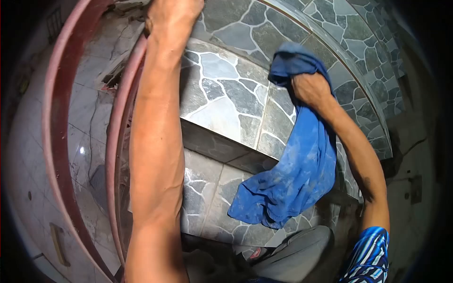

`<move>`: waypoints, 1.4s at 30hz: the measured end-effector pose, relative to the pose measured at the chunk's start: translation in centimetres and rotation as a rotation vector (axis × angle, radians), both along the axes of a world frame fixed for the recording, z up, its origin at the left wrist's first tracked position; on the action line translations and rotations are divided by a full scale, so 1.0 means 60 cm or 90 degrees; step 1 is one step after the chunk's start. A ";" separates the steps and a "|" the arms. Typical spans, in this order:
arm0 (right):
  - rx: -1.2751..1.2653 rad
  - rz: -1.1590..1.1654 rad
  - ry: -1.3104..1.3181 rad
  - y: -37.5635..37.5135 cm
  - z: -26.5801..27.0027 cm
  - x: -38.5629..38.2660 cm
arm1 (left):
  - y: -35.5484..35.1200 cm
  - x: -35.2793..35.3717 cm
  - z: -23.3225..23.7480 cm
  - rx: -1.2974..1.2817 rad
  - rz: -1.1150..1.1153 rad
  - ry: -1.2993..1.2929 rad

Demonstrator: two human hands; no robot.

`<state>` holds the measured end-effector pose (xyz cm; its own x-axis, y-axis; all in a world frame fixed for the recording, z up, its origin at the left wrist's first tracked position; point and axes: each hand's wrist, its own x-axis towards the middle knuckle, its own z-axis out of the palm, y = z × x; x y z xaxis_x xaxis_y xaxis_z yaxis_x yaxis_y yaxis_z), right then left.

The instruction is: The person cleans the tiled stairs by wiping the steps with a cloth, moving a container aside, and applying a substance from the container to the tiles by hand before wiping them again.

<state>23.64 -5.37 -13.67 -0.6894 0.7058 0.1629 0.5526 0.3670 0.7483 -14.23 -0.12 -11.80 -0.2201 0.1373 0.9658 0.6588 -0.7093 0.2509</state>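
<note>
The person's right hand (310, 89) is clenched around the upper end of a blue cloth (306, 160), which hangs down in front of the stone-patterned steps (219, 85), its pale-smudged lower end spread wide. The left hand (174, 12) reaches to the top edge of view near a red railing (57, 108); its fingers are cut off, so its grip cannot be told.

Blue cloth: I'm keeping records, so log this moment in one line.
right hand: gripping blue cloth | left hand: partly cropped, near red rail
</note>
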 end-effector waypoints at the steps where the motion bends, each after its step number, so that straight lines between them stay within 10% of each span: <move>1: 0.047 0.028 -0.054 0.009 0.015 -0.002 | 0.002 0.006 0.001 -0.074 0.067 0.004; 4: 0.007 -0.149 0.051 0.012 0.020 -0.068 | 0.006 0.005 0.020 -0.172 0.135 0.005; 8: 0.075 0.042 0.097 0.005 0.000 -0.024 | -0.018 -0.001 0.036 -0.282 0.050 0.013; 11: 0.077 0.156 0.072 0.004 0.021 0.000 | 0.002 0.004 0.020 0.026 0.232 0.050; 12: 0.043 0.102 0.077 0.008 0.025 0.006 | 0.005 0.005 0.019 -0.169 0.206 0.055; 16: -0.147 -0.431 0.079 -0.013 0.056 -0.111 | -0.015 0.014 0.000 -0.121 -0.504 -0.231; 17: 0.101 -0.041 -0.014 0.014 -0.008 -0.042 | -0.011 0.008 0.006 -0.100 -0.356 -0.139; 20: -0.125 0.013 -0.056 0.036 -0.013 0.005 | 0.003 -0.009 0.015 0.006 0.028 0.072; 21: -0.165 0.042 0.236 0.032 0.027 -0.001 | 0.009 -0.012 0.014 0.072 0.113 0.114; 22: -0.166 -0.178 0.029 0.035 0.052 0.003 | 0.011 -0.011 0.005 0.132 0.192 0.155; 25: 0.021 -0.204 0.072 -0.001 0.029 -0.043 | 0.024 -0.010 0.005 0.012 0.197 0.119; 27: -0.107 -0.046 -0.260 0.056 -0.025 0.034 | -0.002 0.006 0.029 -0.184 0.142 0.040; 29: -0.237 -0.059 -0.188 0.079 0.019 0.053 | 0.000 0.001 0.028 -0.215 0.113 0.031; 31: -0.241 -0.382 -0.071 0.001 0.120 -0.072 | 0.022 -0.009 0.010 -0.089 0.088 0.052; 33: -0.127 -0.350 0.069 -0.028 0.082 -0.082 | 0.020 -0.013 -0.005 -0.086 0.013 0.025; 35: 0.049 0.006 -0.021 0.013 -0.023 -0.011 | 0.009 -0.009 0.013 -0.184 -0.119 -0.041; 38: -0.205 -0.101 -0.002 0.044 0.029 0.009 | 0.006 -0.004 0.031 -0.190 0.059 0.014; 42: 0.096 -0.148 0.103 -0.016 0.082 -0.030 | 0.004 -0.003 0.010 -0.205 0.073 0.001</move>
<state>21.85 -6.35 -8.77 -0.4693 0.8011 0.3715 0.7244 0.1088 0.6807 -14.39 0.12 -11.18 -0.2499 0.4103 0.8770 0.7299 -0.5154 0.4491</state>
